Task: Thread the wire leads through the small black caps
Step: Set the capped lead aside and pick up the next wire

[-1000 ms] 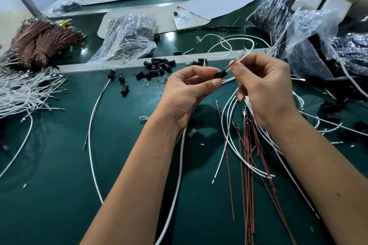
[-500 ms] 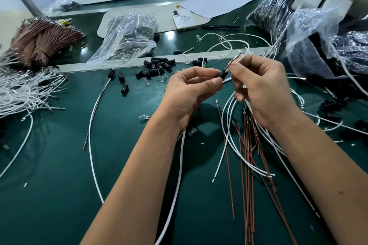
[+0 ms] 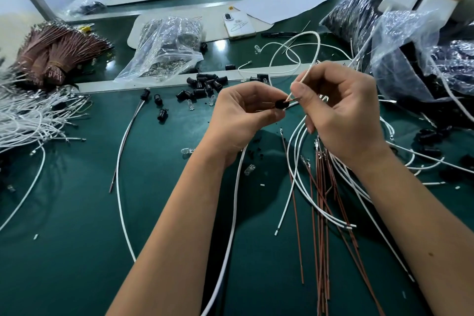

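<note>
A black cap sits pinched in the left hand fingers, above the green tabletop; the right hand pinches a white wire lead right at the cap, with spare caps heaped just behind

Two hands: left hand, right hand. One phone. One pen. Loose black caps in pile: too many to count exactly. Three brown wire bundles.
</note>
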A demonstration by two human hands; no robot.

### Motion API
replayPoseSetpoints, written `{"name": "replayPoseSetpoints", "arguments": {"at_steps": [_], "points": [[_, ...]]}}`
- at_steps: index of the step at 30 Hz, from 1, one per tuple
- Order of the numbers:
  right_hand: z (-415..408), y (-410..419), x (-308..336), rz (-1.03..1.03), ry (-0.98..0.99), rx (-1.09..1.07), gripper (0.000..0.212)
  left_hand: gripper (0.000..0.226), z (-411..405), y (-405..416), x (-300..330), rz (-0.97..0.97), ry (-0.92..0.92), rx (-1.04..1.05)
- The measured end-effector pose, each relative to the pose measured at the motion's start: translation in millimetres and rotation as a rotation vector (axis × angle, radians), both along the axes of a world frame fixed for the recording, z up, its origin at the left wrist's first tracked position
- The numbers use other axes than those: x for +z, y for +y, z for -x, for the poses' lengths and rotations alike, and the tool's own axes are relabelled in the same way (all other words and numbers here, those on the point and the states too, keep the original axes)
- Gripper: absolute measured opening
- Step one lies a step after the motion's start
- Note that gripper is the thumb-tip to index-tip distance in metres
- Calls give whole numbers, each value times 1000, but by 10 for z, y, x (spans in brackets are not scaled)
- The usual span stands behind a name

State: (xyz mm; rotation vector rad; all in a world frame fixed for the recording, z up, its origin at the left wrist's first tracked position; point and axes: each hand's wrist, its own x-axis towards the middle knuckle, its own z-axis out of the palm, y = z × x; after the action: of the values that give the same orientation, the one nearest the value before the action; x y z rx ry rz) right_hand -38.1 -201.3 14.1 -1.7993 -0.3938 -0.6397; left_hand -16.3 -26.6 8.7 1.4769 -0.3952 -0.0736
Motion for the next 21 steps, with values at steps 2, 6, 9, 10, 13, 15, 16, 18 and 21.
{"name": "replayPoseSetpoints", "arguments": {"at_steps": [2,6,9,10,13,15,16,18,21], "points": [[14,0,-3,42,-17,-7,12,29,-5,3,-7,11,7,3],[12,15,-7,102,-63,-18,13,29,-19,-1,-26,33,30,12],[18,20,2,51,-41,8,13,26,-24,-4,-24,64,66,13],[24,21,11,-8,-27,24,12,25,-22,-1,-18,72,82,7],[34,6,68,-289,39,112,9,24,-11,6,-12,83,142,-27],[29,-12,100,-453,93,168,9,25,-9,-5,1,145,230,-56],[24,-16,103,-482,114,176,8,27,-14,-11,11,209,297,-69],[22,-1,85,-457,142,163,9,28,-29,-21,40,368,453,-87],[35,52,49,-403,166,150,13,25,-34,-32,75,522,609,-95]]}}
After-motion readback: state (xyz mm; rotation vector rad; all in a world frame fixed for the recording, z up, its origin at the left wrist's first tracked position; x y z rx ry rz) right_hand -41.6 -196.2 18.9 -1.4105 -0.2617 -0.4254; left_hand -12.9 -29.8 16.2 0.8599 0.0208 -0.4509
